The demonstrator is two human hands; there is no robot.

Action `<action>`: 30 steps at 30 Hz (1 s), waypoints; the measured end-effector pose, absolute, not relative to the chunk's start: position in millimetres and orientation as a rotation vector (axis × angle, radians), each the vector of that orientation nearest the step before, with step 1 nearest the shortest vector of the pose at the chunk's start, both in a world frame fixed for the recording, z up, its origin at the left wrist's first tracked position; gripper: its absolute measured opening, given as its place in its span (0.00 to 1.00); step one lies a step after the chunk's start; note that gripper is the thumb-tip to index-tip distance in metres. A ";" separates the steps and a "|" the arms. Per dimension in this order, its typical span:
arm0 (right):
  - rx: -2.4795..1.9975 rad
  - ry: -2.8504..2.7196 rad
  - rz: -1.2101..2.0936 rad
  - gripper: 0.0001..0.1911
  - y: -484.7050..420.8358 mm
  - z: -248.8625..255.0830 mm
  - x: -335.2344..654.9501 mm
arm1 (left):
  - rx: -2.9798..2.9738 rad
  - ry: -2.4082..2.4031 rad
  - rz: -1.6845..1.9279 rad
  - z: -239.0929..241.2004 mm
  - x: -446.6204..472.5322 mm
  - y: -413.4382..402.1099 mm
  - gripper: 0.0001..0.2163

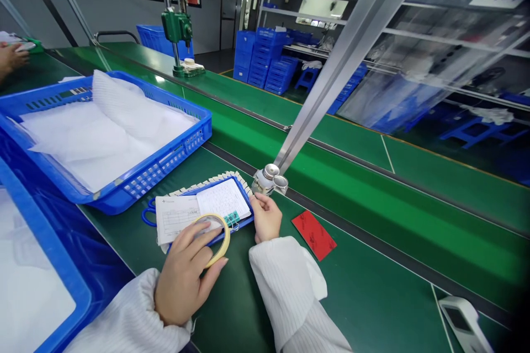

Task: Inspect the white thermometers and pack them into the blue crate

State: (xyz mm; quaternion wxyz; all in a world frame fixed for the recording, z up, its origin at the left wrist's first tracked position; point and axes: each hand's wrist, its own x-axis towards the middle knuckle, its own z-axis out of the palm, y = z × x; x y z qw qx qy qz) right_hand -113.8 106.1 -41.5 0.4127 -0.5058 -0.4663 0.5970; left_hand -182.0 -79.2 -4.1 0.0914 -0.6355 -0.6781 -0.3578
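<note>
A long green conveyor table [364,270] runs across the view, with a green hand press [177,27] standing on its far section and stacks of blue crates [265,60] beyond. At left, a blue plastic crate [165,162] holds white foam sheeting [111,132], and a co-worker's hand [12,58] shows past it. The person's hands are apart. The left hand [186,281] clamps a roll of masking tape [219,240] above a printed form [176,218], while the right hand [265,218] rests just beside a silver metal fitting [267,181] at the edge of a blue-framed board [238,187] — fingers loosely curled, gripping nothing visible. The form and a lined sheet [223,201] lie on that board, with blue-handled scissors [149,216] at its left edge. A red pad [313,235] lies near the right hand.
</note>
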 end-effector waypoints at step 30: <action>-0.723 -1.733 1.148 0.28 22.4 27.6 8.9 | -2.137 -1.976 -1.045 37.8 -132.2 -64.1 0.12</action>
